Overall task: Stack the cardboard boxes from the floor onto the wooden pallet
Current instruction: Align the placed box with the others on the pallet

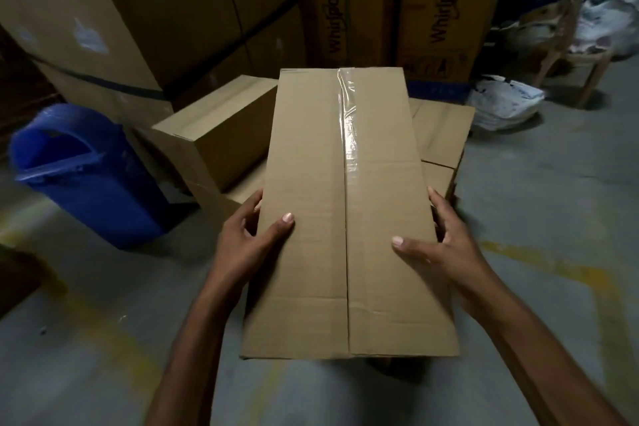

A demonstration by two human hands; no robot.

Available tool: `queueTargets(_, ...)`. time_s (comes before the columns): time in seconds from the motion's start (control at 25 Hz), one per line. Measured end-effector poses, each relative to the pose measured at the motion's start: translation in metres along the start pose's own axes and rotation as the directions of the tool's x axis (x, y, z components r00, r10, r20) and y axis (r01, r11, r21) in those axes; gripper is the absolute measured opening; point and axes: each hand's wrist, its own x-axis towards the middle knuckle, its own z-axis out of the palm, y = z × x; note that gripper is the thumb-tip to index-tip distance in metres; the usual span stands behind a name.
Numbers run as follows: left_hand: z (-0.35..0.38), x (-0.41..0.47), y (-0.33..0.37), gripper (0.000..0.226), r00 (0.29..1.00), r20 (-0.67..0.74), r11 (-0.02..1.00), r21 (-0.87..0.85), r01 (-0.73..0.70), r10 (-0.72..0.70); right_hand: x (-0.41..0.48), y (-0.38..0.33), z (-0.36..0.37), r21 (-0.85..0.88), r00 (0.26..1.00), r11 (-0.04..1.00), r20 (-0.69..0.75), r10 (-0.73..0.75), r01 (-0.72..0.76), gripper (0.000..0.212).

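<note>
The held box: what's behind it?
Behind the held box sit a left box and a right box, then Whirlpool cartons. The space between those two boxes is hidden by it.

Plain brown cardboard box [349, 218]; blue bin [86, 176]; grey floor [536, 183].

The grey concrete floor [539, 204] carried worn yellow paint marks [570, 270] at 4 and 7 o'clock. A blue bin [86, 183] stood tilted at 9 o'clock. Plain cardboard boxes [221, 138] sat at 12 o'clock; their support was hidden. Tall printed cartons [435, 10] stood behind them at 1 o'clock. A white sack [505, 104] lay at 2 o'clock, near a wooden frame [584, 55].
</note>
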Motion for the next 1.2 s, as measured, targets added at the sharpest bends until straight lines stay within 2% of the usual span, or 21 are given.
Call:
queueTargets(0.24,-0.066,0.108,-0.029,0.073,0.997,0.001,0.997,-0.015,0.071,-0.071,0.095,-0.014,0.089,0.055,0.995,0.994,0.031,0.097,-0.099,0.109)
queueTargets(0.4,-0.121,0.19,-0.063,0.066,0.994,0.102,0.999,-0.006,0.051,-0.05,0.141,-0.014,0.165,0.097,0.986,0.986,-0.077,0.146,-0.139,0.081)
queueTargets(0.6,-0.19,0.281,-0.093,0.068,0.972,0.233,0.996,0.084,0.008,-0.028,0.174,-0.017,0.251,0.196,0.951,0.961,-0.205,0.233,-0.194,0.094)
queueTargets(0.72,-0.213,0.327,-0.094,0.057,0.956,0.291,0.991,0.134,-0.001,-0.039,0.194,-0.017,0.282,0.183,0.934,0.958,-0.24,0.263,-0.223,0.102)
queueTargets(0.88,-0.214,0.383,-0.098,0.043,0.932,0.359,0.992,0.129,0.005,-0.051,0.234,-0.016,0.304,0.215,0.917,0.954,-0.297,0.268,-0.209,0.104)
queueTargets(1.2,-0.203,0.503,-0.096,0.045,0.924,0.379,0.976,0.215,-0.033,-0.053,0.33,-0.014,0.328,0.214,0.911,0.952,-0.303,0.278,-0.22,0.101)
